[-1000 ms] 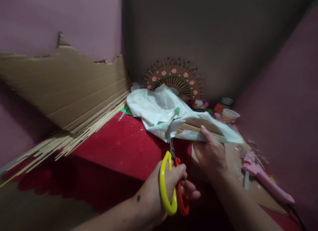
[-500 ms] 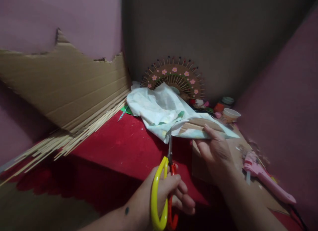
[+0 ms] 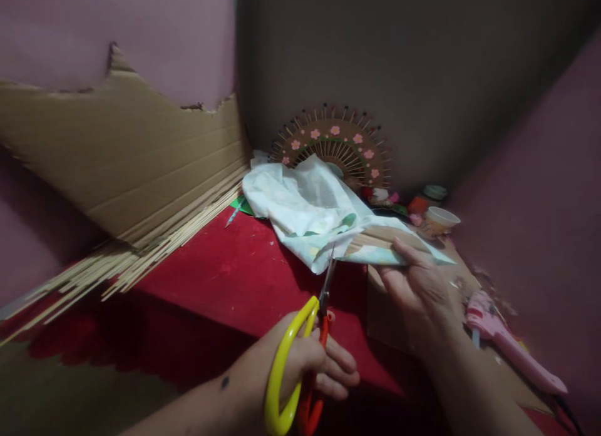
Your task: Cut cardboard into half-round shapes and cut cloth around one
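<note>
My left hand (image 3: pixel 305 370) is closed round the yellow and red handles of a pair of scissors (image 3: pixel 292 361). Its blades point up and meet the lower edge of a pale printed fabric (image 3: pixel 305 204). My right hand (image 3: pixel 417 286) grips from below a flat cardboard piece (image 3: pixel 382 238) that the fabric wraps, thumb on top, holding it a little above the red cloth (image 3: pixel 225 279). The rest of the fabric lies crumpled behind the blades.
A fan-shaped craft with pink flowers (image 3: pixel 335 145) leans in the corner. A torn cardboard sheet (image 3: pixel 131 161) and several thin bamboo sticks (image 3: pixel 117 261) lie at the left. A pink glue gun (image 3: pixel 502 342), a paper cup (image 3: pixel 439 220) and small coloured bits sit at the right.
The scissor handles have come together and the blades have tilted to the right at the fabric's edge. My left hand has dropped slightly down and left. My right hand has kept its hold.
</note>
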The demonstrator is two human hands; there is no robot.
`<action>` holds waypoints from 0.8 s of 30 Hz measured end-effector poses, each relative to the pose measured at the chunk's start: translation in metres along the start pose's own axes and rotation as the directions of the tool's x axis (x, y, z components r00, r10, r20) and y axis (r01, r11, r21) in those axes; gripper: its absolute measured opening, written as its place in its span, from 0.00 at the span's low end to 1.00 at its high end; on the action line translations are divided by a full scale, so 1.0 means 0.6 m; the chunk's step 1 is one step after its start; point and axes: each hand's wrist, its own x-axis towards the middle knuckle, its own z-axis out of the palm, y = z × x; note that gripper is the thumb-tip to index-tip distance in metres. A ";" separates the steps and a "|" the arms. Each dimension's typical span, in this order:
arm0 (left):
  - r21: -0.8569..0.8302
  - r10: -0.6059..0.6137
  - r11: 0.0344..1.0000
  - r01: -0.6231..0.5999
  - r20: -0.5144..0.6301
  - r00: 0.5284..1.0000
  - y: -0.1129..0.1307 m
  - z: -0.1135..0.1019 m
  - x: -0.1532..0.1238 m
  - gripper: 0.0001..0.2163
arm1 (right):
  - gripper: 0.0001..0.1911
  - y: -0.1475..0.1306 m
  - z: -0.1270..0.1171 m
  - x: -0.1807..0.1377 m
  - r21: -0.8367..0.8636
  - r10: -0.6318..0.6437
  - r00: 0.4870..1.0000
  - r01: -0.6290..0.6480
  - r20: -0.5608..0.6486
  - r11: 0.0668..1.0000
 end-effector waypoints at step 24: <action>0.207 0.018 0.978 -0.005 -0.060 0.998 0.024 0.002 0.004 0.08 | 0.18 -0.012 0.006 -0.009 -0.001 0.055 0.997 -0.056 -0.062 0.998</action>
